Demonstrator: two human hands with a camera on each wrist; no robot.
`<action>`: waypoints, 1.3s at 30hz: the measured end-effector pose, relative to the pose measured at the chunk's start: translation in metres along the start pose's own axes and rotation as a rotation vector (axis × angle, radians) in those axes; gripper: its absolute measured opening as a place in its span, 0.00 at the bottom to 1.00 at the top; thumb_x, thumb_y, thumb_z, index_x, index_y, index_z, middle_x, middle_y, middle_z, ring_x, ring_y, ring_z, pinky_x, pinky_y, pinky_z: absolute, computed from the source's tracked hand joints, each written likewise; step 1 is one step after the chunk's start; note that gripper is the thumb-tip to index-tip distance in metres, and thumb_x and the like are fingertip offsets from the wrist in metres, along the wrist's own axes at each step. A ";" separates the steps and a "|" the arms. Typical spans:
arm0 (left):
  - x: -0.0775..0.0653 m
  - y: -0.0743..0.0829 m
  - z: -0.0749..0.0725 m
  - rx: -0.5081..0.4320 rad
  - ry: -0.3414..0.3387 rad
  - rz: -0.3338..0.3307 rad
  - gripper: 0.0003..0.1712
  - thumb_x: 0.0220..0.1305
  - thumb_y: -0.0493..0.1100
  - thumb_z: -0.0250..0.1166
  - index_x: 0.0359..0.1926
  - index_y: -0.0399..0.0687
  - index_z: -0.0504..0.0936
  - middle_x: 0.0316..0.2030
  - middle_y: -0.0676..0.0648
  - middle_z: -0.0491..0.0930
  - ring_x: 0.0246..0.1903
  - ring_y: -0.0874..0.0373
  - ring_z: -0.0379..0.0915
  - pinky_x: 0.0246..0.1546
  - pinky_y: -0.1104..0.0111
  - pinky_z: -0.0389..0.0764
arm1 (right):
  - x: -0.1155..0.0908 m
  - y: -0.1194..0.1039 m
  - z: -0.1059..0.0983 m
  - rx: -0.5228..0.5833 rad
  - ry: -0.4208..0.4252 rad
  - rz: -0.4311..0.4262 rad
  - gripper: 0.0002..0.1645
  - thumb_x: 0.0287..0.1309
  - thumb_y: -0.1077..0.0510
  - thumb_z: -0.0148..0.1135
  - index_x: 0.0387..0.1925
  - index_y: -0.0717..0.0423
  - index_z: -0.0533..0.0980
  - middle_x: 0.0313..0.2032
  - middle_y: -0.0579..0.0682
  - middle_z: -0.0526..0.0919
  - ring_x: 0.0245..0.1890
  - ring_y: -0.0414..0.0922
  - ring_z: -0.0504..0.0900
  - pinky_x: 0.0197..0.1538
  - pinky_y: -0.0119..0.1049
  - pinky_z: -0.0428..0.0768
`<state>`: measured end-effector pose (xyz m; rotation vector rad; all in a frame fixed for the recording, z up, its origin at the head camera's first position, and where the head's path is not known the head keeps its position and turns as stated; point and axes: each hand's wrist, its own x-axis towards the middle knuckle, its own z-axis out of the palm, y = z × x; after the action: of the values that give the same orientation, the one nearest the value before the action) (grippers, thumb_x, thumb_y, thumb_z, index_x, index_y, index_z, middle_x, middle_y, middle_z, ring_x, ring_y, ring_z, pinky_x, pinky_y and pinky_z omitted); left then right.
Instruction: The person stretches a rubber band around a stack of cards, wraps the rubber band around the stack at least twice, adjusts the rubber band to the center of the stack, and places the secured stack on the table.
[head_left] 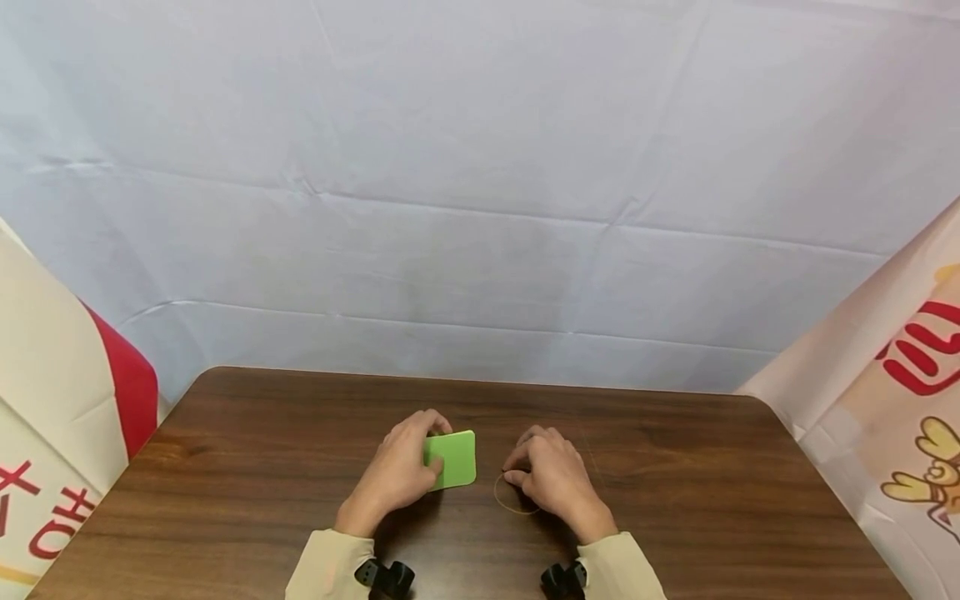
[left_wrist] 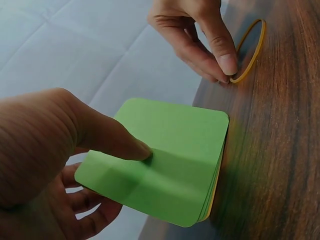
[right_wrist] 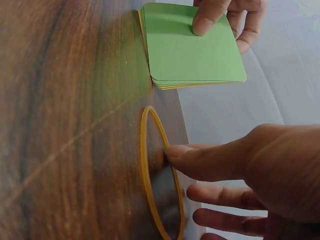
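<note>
A small stack of green cards [left_wrist: 170,130] with rounded corners is in my left hand [head_left: 401,467]. The left thumb presses on the top card while the other fingers support the stack from beneath. Yellow edges show at the bottom of the stack in both wrist views. To the right, my right hand [head_left: 553,472] pinches a thin yellow rubber band [right_wrist: 145,150] between thumb and forefinger. The band hangs as an open loop close over the table, apart from the cards. The other right fingers are loosely bent.
Both hands are over a dark brown wooden table [head_left: 697,483] with rounded far corners. A pale cloth [head_left: 480,208] hangs behind it. Printed banners flank the table, one on the left [head_left: 60,400] and one on the right [head_left: 892,417]. Each wrist wears a black camera.
</note>
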<state>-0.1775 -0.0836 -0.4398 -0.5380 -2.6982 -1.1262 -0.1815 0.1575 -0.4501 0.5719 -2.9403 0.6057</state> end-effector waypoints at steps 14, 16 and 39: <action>0.001 0.000 -0.002 -0.007 -0.025 0.022 0.18 0.51 0.27 0.70 0.40 0.49 0.80 0.36 0.53 0.77 0.32 0.59 0.70 0.35 0.61 0.73 | -0.001 -0.001 0.002 -0.092 -0.091 -0.083 0.17 0.63 0.63 0.68 0.24 0.46 0.71 0.28 0.41 0.65 0.31 0.43 0.63 0.34 0.39 0.66; 0.001 0.000 -0.002 -0.008 -0.032 0.020 0.17 0.52 0.27 0.70 0.40 0.49 0.80 0.36 0.53 0.77 0.33 0.58 0.70 0.35 0.60 0.74 | -0.002 -0.001 0.002 -0.116 -0.101 -0.111 0.17 0.65 0.63 0.66 0.25 0.47 0.70 0.29 0.42 0.63 0.32 0.43 0.62 0.35 0.39 0.65; 0.000 0.001 -0.004 -0.017 -0.052 0.017 0.16 0.54 0.28 0.69 0.40 0.49 0.80 0.36 0.53 0.77 0.33 0.57 0.70 0.36 0.59 0.73 | -0.001 0.007 0.001 -0.063 -0.106 -0.134 0.13 0.67 0.61 0.65 0.28 0.47 0.72 0.31 0.42 0.63 0.33 0.43 0.61 0.39 0.41 0.63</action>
<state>-0.1772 -0.0858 -0.4364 -0.5999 -2.7251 -1.1468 -0.1829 0.1635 -0.4536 0.8103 -2.9742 0.4805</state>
